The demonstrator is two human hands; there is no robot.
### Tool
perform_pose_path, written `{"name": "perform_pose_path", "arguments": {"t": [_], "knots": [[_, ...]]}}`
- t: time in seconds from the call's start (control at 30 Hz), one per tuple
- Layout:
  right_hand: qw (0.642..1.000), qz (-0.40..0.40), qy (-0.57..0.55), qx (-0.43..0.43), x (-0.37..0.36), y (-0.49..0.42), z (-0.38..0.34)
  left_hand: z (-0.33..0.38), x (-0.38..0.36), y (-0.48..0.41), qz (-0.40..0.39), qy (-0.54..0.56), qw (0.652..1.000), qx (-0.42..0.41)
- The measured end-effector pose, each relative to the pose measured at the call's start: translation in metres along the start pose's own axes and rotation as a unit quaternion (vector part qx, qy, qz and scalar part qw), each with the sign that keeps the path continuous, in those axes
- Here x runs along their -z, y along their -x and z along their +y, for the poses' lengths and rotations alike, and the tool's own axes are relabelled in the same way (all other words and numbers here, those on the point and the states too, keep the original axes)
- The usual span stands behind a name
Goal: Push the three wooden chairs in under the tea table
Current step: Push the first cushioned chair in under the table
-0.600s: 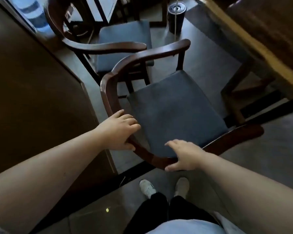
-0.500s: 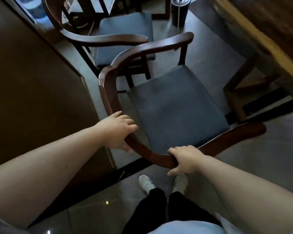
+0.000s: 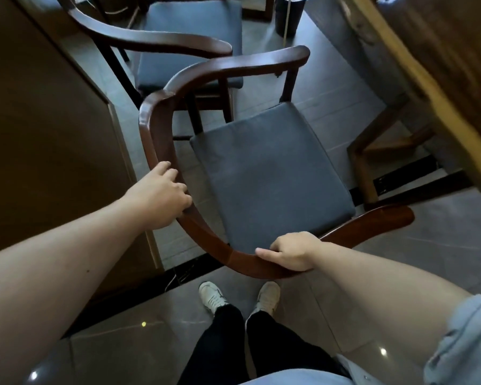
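A dark wooden armchair (image 3: 156,129) with a blue seat cushion (image 3: 270,173) stands right in front of me, its curved back rail toward me. My left hand (image 3: 161,198) is closed around the rail's left side. My right hand (image 3: 292,251) grips the rail at its near middle. A second matching chair (image 3: 150,41) stands just behind it at the upper left. The tea table (image 3: 442,112), with a thick light wooden edge, fills the upper right; one of its legs stands by the near chair's right armrest.
A brown cabinet wall (image 3: 45,140) runs along the left, close to the chair. A dark cylindrical bin (image 3: 288,15) stands on the grey floor at the top. My white shoes (image 3: 214,297) are on glossy tiles just behind the chair.
My right hand has closed onto the back rail, where before it hovered over it. The chair has shifted slightly away from me and toward the table side.
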State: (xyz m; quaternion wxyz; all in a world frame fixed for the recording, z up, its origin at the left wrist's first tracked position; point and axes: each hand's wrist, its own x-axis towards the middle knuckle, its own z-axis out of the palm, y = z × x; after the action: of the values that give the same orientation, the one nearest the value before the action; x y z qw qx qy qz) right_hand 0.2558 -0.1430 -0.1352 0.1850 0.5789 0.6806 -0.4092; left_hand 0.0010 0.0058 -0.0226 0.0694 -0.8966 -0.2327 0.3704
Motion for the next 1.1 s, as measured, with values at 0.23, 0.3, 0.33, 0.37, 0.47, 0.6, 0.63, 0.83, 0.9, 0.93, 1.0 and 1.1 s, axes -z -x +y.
{"name": "perform_pose_path", "arguments": {"t": [0.23, 0.3, 0.33, 0.37, 0.47, 0.6, 0.63, 0.83, 0.9, 0.93, 1.0, 1.1], "knots": [[0.995, -0.021, 0.04, -0.085, 0.005, 0.052, 0.07, 0.073, 0.045, -0.014, 0.089, 0.039, 0.994, -0.049], [0.992, -0.018, 0.048, -0.118, 0.006, 0.066, 0.091, 0.094, 0.059, -0.023, 0.108, 0.047, 0.991, -0.067], [0.99, -0.02, 0.059, -0.128, 0.005, 0.069, 0.099, 0.101, 0.062, -0.025, 0.109, 0.053, 0.99, -0.073], [0.988, -0.022, 0.065, -0.136, 0.003, 0.072, 0.106, 0.108, 0.065, -0.027, 0.109, 0.056, 0.989, -0.078], [0.987, -0.017, 0.065, -0.148, -0.002, 0.077, 0.123, 0.119, 0.075, -0.032, 0.105, 0.058, 0.988, -0.098], [0.988, 0.018, 0.07, -0.138, -0.007, 0.081, 0.126, 0.113, 0.07, -0.038, 0.109, 0.074, 0.983, -0.126], [0.988, 0.03, 0.058, -0.139, -0.006, 0.085, 0.123, 0.107, 0.068, -0.039, 0.116, 0.098, 0.977, -0.148], [0.942, 0.239, -0.198, -0.125, -0.001, 0.121, 0.087, 0.042, 0.056, -0.036, 0.186, 0.295, 0.912, -0.217], [0.911, 0.286, -0.275, -0.114, 0.001, 0.133, 0.064, 0.018, 0.052, -0.039, 0.211, 0.304, 0.903, -0.218], [0.897, 0.305, -0.3, -0.111, 0.001, 0.137, 0.052, 0.007, 0.049, -0.042, 0.223, 0.302, 0.9, -0.223], [0.871, 0.335, -0.341, -0.118, -0.004, 0.139, 0.025, -0.016, 0.044, -0.049, 0.233, 0.299, 0.895, -0.237], [0.838, 0.363, -0.381, -0.143, -0.011, 0.129, -0.012, -0.045, 0.04, -0.064, 0.228, 0.28, 0.898, -0.252]]}}
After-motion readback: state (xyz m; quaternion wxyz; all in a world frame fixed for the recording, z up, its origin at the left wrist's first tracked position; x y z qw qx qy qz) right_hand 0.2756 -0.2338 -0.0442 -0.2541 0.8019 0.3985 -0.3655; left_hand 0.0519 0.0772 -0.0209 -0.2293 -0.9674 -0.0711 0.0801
